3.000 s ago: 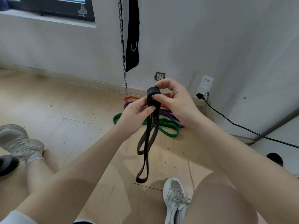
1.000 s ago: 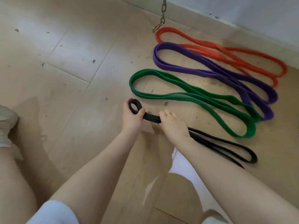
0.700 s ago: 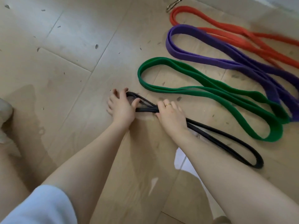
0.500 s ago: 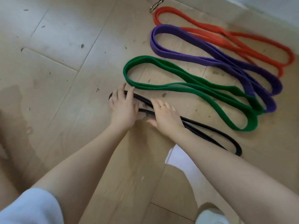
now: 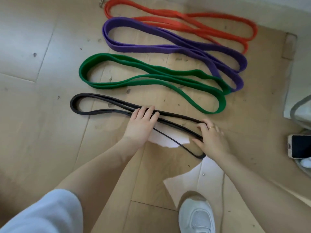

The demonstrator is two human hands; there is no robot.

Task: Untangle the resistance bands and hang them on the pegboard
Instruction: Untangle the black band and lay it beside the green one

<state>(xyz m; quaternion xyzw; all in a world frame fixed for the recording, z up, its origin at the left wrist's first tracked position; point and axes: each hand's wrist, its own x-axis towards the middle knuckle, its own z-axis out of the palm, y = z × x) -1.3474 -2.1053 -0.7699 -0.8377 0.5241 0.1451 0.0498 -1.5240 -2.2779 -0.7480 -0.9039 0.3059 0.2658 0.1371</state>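
Note:
A thin black resistance band (image 5: 72,105) lies stretched out flat on the wooden floor, folded into long loops. My left hand (image 5: 139,125) presses its middle with straight fingers. My right hand (image 5: 212,138) rests on its right end, fingertips touching the strands. Beyond it lie a green band (image 5: 83,71), a purple band (image 5: 107,37) and an orange-red band (image 5: 218,15), each laid out in its own row. The purple band's right end overlaps the green one. No pegboard is in view.
A phone (image 5: 299,146) lies at the right edge beside a grey object. My white shoe (image 5: 196,216) stands on the floor below my right hand. A metal hook (image 5: 101,2) hangs at the top near the orange-red band.
The black band went from being held up in both hands to lying on the floor. My hands have slid rightward along it, spreading it out into a long flat loop.

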